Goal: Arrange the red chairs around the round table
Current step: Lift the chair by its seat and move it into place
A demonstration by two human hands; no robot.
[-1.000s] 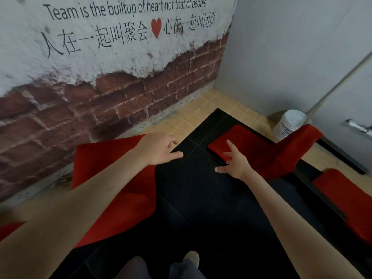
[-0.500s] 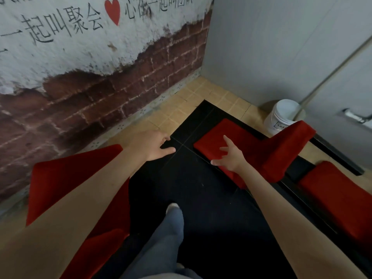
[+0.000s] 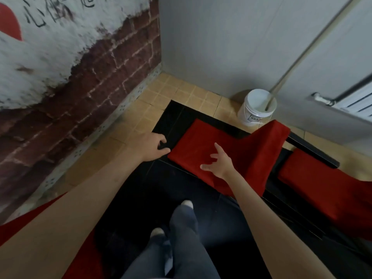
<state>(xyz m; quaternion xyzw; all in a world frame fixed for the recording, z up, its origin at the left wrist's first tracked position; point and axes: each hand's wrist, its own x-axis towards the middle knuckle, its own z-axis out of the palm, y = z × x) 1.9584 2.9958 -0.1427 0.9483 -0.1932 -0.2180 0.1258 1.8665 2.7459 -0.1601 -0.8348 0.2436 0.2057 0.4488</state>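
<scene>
Two hands out and gripping nothing: left hand loosely curled, right hand spread, reaching for red chair at 1 o'clock. Next up, probably grabbing its seat edge.

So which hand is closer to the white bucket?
Right. The right hand hovers over the red chair just below the white bucket; the left hand is farther, past the chair's other edge.

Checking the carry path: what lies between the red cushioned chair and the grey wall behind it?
In the head view, a white plastic bucket holding a pole stands on tan tiles between the red cushioned chair and grey wall.
</scene>
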